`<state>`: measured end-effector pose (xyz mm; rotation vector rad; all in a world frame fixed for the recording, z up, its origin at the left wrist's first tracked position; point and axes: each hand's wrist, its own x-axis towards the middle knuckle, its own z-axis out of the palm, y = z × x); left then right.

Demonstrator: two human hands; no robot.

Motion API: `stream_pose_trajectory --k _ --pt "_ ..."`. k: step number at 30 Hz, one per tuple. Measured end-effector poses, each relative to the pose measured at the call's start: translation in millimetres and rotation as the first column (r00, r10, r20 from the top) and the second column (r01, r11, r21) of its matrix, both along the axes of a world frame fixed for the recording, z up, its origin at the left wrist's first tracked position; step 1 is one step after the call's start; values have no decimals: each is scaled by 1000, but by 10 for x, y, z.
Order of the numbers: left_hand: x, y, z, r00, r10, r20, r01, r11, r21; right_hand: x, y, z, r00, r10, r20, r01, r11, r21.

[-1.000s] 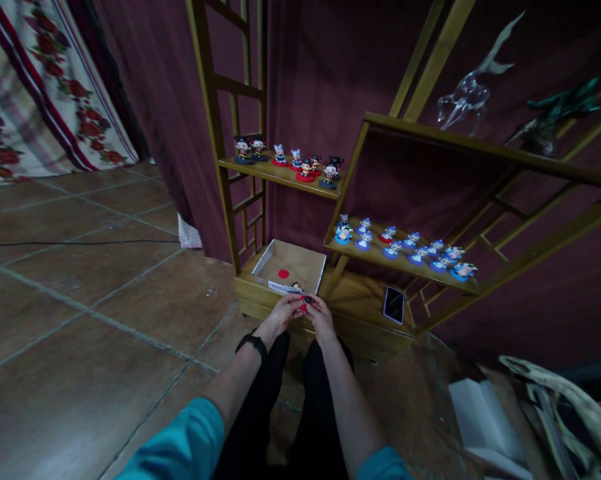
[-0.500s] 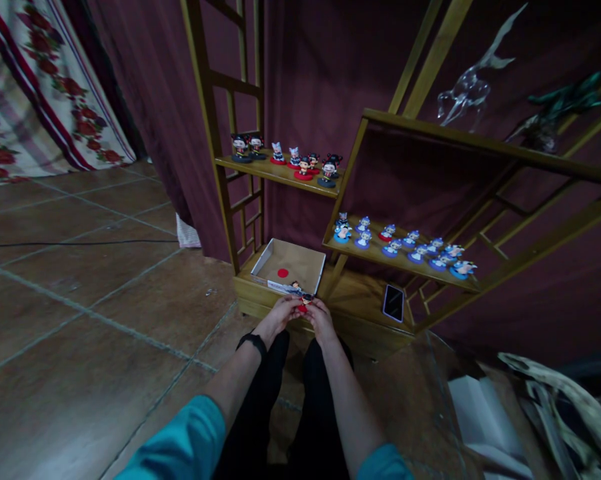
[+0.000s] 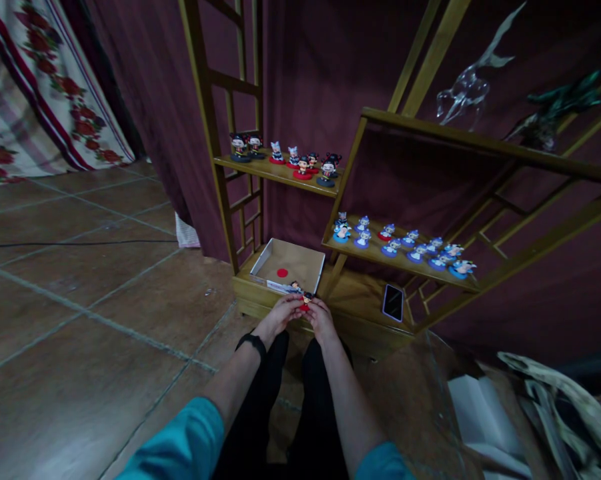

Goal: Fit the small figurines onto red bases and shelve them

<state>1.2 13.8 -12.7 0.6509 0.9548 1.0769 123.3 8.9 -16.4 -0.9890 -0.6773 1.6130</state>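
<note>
Between my left hand [image 3: 283,311] and my right hand [image 3: 321,318] is a small figurine [image 3: 306,302] with dark hair and a red body or base. Fingers of both hands are closed on it from either side, in front of the low cabinet ledge. Just beyond my hands sits a shallow cardboard box [image 3: 300,257] with a brown inside. In it lie a red disc [image 3: 282,273] and, near its front wall, another small dark-haired figurine [image 3: 295,285], partly hidden.
Several dark and red figurines [image 3: 301,168] stand on the upper left shelf [image 3: 275,175]. Blue and purple ones [image 3: 391,247] line the middle shelf [image 3: 360,257]. A phone [image 3: 393,303] lies on the ledge at right. A clear glass animal [image 3: 464,93] stands on the top right shelf.
The figurine between my hands looks slightly more upright. My hands have barely moved, and the shelves and box look the same.
</note>
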Motion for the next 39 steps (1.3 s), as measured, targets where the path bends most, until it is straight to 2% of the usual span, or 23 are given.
stream_pose_trajectory --k 11,16,22,29,39 --pt "6 15 -31 999 14 -47 -14 1000 9 -4 5 -45 1000 16 2 -16 1000 -12" --pt "-2 5 -9 1000 -14 -2 14 1000 -5 -1 3 -33 1000 4 -2 -4 1000 -21" --pt "3 6 -15 1000 11 12 -10 1000 -28 -5 -5 -25 999 -10 48 10 1000 -7" --pt "10 -9 3 1000 -1 -18 2 1000 24 -27 -31 14 996 2 91 -7 999 51" --pt "51 -6 -12 991 28 -129 -17 996 83 -77 -61 51 992 -52 114 40 994 103"
